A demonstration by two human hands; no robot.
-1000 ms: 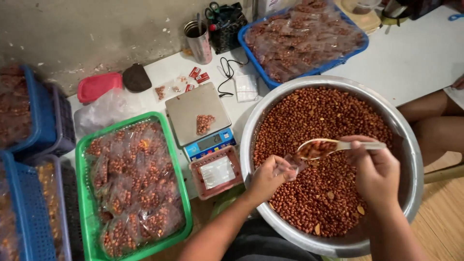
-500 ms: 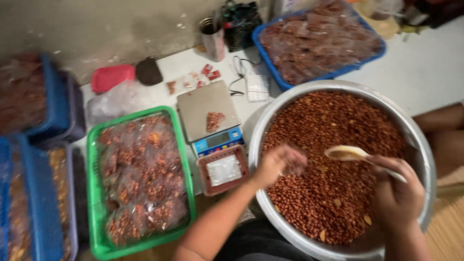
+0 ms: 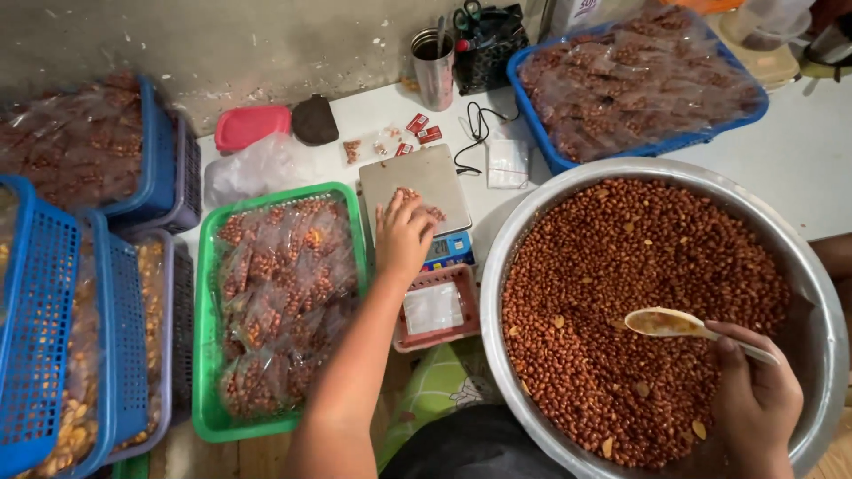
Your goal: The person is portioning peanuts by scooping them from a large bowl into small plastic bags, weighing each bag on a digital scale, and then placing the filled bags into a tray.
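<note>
Now the left hand (image 3: 404,232) lies palm down on the scale (image 3: 417,188), fingers loosely spread over a small packet of nuts (image 3: 417,197); whether it grips the packet cannot be told. The right hand (image 3: 754,399) is closed around the handle of a spoon (image 3: 674,324), held level just above the nuts in the big metal bowl (image 3: 803,266). Left of the scale sits a green tray (image 3: 209,390) of filled bags; a small red tray (image 3: 435,310) sits below it.
</note>
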